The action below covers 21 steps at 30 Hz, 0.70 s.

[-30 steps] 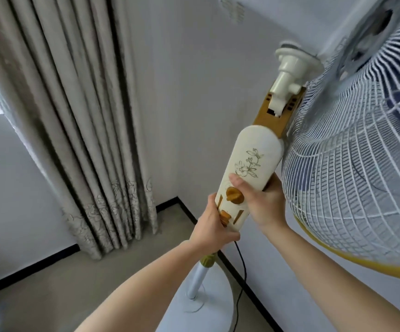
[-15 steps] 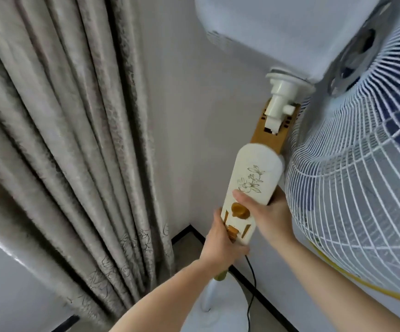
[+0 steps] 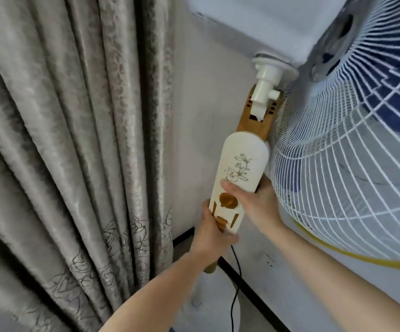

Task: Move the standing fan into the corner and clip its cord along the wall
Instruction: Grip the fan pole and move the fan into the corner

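Head view: I count one curtain (image 3: 74, 164), two hands, one fan (image 3: 313, 183), one cord (image 3: 236, 295). The fan is close to the wall (image 3: 206, 104), right of the curtain. The left hand (image 3: 212, 238) grips its column (image 3: 240, 161) low down; the right hand (image 3: 256, 207) grips just above. The pole (image 3: 197, 298) below is blurred; the grille (image 3: 366, 140) is cut off at right.

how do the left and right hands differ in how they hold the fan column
The left hand grips the bottom end of the fan column; the right hand grips higher, beside the upper knob. The left hand is on the curtain side, the right hand on the grille side. Both wrap around the column.
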### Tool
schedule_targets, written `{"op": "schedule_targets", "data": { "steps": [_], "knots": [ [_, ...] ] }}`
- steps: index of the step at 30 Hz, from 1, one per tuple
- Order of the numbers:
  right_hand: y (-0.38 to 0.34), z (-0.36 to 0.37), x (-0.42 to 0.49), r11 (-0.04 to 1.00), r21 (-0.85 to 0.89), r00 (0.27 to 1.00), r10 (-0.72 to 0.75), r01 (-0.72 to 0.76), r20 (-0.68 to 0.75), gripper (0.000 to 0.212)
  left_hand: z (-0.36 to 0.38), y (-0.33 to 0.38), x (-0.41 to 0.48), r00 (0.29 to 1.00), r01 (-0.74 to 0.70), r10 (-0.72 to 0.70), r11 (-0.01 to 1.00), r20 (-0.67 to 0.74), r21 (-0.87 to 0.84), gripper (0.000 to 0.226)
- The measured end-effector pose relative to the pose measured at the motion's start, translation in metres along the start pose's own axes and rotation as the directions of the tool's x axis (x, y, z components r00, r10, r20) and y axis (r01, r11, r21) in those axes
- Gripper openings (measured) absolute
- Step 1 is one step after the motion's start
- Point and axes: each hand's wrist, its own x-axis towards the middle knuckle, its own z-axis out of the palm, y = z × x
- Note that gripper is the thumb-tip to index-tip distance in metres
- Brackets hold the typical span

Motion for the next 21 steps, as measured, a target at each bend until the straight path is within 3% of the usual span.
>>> {"op": "schedule_targets", "data": {
  "steps": [11,15,21],
  "knots": [
    [0.077,0.034,0.035,0.98,-0.012,0.979,-0.199,0.2,0.04,0.055,0.001,-0.077,0.048,0.968,-0.176,0.19,0.98,-0.163,0.096,0.088],
    [0.085,0.042,0.049,0.971,0.006,0.968,-0.239,0.24,0.072,0.046,-0.001,-0.089,0.063,0.952,-0.202,0.229,0.969,-0.205,0.142,0.093],
    [0.094,0.061,0.079,0.967,0.036,0.962,-0.255,0.252,0.1,0.059,-0.01,-0.106,0.093,0.936,-0.22,0.24,0.97,-0.257,0.105,0.092]
  ]
}}
